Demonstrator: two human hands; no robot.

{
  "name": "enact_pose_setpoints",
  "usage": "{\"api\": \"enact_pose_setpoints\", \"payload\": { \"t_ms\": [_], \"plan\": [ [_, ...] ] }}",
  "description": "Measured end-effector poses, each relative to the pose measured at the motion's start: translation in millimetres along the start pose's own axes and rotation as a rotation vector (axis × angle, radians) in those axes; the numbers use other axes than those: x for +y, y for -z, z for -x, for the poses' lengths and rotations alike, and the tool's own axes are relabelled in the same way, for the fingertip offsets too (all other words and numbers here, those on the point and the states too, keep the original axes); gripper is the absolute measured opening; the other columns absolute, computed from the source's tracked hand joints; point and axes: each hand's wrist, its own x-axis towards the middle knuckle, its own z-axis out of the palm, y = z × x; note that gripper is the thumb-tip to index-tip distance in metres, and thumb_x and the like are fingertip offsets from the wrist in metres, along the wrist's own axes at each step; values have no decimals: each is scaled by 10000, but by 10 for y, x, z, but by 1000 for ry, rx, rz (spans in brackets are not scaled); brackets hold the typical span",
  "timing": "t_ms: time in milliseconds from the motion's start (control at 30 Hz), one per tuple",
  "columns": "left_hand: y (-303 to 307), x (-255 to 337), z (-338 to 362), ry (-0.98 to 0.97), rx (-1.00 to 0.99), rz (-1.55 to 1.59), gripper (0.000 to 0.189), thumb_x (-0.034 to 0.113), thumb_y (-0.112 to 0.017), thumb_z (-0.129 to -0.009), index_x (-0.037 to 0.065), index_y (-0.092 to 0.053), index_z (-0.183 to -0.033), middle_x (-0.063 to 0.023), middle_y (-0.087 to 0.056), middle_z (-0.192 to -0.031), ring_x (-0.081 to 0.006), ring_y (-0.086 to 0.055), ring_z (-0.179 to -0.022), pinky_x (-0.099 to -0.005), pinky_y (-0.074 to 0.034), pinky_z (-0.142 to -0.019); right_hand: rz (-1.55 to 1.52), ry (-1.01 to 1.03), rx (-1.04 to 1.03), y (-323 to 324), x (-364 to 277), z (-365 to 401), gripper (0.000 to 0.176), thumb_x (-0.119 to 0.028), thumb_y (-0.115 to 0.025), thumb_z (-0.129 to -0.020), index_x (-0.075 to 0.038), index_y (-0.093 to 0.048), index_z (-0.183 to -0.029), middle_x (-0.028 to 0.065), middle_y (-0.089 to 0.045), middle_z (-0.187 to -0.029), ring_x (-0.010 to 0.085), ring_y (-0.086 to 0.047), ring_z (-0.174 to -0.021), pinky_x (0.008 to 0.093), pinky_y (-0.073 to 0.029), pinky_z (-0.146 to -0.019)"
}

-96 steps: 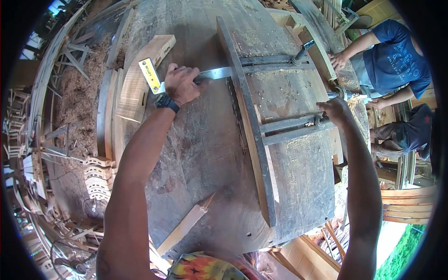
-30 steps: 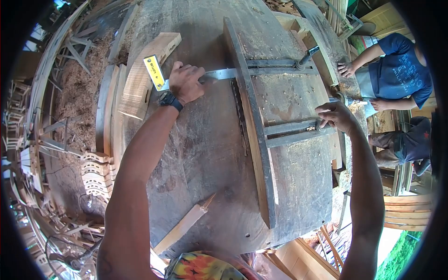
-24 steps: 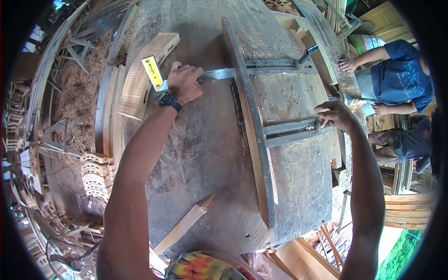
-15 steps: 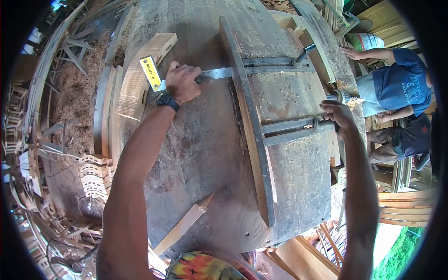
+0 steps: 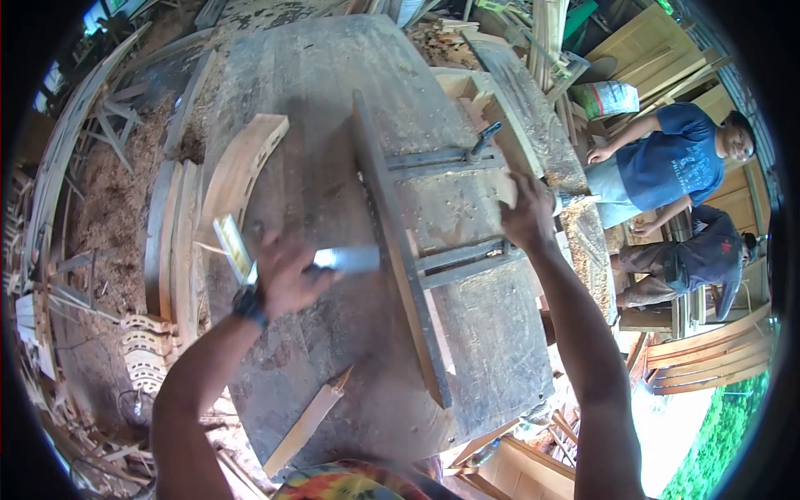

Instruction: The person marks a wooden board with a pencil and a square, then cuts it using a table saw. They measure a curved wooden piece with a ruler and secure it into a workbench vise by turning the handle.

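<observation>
My left hand (image 5: 290, 273), blurred by motion, is closed around a metal square (image 5: 346, 258) with a yellow-labelled handle (image 5: 232, 247). The square is lifted a little left of the long fence (image 5: 400, 258) and no longer lies against it. Beyond my left hand a curved wooden piece (image 5: 244, 162) lies on the worn table. My right hand (image 5: 527, 208) is over the table's right side, fingers spread, near the lower slotted bar (image 5: 467, 260). A dark clamp handle (image 5: 486, 137) stands on the upper slotted bar (image 5: 433, 161).
A pointed wood offcut (image 5: 308, 421) lies near the table's front edge. Two people (image 5: 679, 167) (image 5: 687, 258) stand at the right. Sawdust (image 5: 125, 200) and stacked curved parts (image 5: 148, 350) are at the left, with curved boards (image 5: 708, 354) at the lower right.
My left hand has drawn the square away from the fence and turned it. My right hand has left the lower bar's knob and opened. The head view has shifted.
</observation>
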Motion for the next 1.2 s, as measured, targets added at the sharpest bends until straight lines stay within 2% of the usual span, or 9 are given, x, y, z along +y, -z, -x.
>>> {"api": "enact_pose_setpoints", "payload": {
  "t_ms": [167, 300, 400, 500, 733, 800, 967, 1100, 1200],
  "plan": [
    [676, 492, 824, 121, -96, 70, 455, 487, -871, -761, 135, -584, -755, -3, -536, -645, -181, -506, -598, -414, -377, -709, 81, 273, -219, -115, -13, -840, 784, -279, -713, -928, -155, -311, -1589, 209, -391, -1561, 389, -445, -1402, 462, -433, -1111],
    [1132, 700, 1207, 397, -153, 2, 442, 407, -861, -774, 171, -504, -661, 8, -531, -606, -217, -500, -586, -414, -371, -725, 314, 396, -214, -266, 165, -1486, 731, -316, -731, -922, -139, -389, -1543, 194, -466, -1505, 373, -481, -1377, 453, -443, -1098],
    [1271, 800, 1455, 607, -100, 39, 374, 408, -870, -763, 192, -580, -669, 38, -550, -579, -208, -489, -565, -398, -368, -736, 433, 418, -646, -186, 159, -1769, 637, -368, -715, -935, -125, -473, -1472, 175, -560, -1402, 361, -530, -1330, 464, -448, -1087],
    [1389, 819, 1499, 681, -182, 48, 366, 410, -883, -755, 188, -602, -675, 53, -549, -565, -201, -482, -564, -397, -362, -741, 395, 595, -599, -358, 239, -1876, 521, -455, -562, -1026, -23, -496, -1309, 193, -613, -1205, 381, -604, -1196, 483, -489, -1015],
    [1245, 725, 1425, 611, -258, 99, 435, 412, -869, -781, 161, -543, -640, 42, -535, -559, -217, -483, -573, -406, -359, -726, 318, 734, -423, -673, 406, -1882, 444, -430, -545, -1042, -36, -453, -1223, 221, -645, -1176, 399, -640, -1144, 492, -502, -962],
    [1153, 689, 1345, 547, -129, 83, 452, 408, -865, -786, 157, -517, -644, 32, -532, -576, -219, -478, -583, -411, -362, -723, 202, 199, -575, -625, 133, -1818, 446, -417, -537, -1047, -40, -454, -1270, 225, -689, -1124, 424, -676, -1074, 528, -512, -921],
    [1107, 730, 1019, 528, -221, 136, 410, 371, -848, -803, 157, -522, -677, 16, -549, -639, -224, -509, -642, -408, -374, -734, 165, -278, -525, -846, -124, -1931, 583, -436, -560, -1033, -53, -435, -1454, 263, -640, -1325, 417, -622, -1242, 498, -487, -1034],
    [1084, 900, 740, 614, -228, 221, 352, 332, -817, -827, 96, -563, -771, -50, -590, -698, -256, -542, -711, -419, -396, -741, 243, -96, -205, -527, -696, -1420, 791, -398, -633, -963, -99, -292, -1612, 204, -555, -1468, 441, -502, -1367, 567, -400, -1089],
    [1065, 1011, 645, 857, -151, 471, 310, 330, -755, -885, 51, -619, -898, -114, -597, -720, -340, -553, -700, -455, -439, -707, -130, 178, 55, -194, -1124, -695, 726, -329, -701, -920, -59, -415, -1530, 235, -578, -1405, 433, -549, -1291, 523, -427, -1073]
  ]
}}
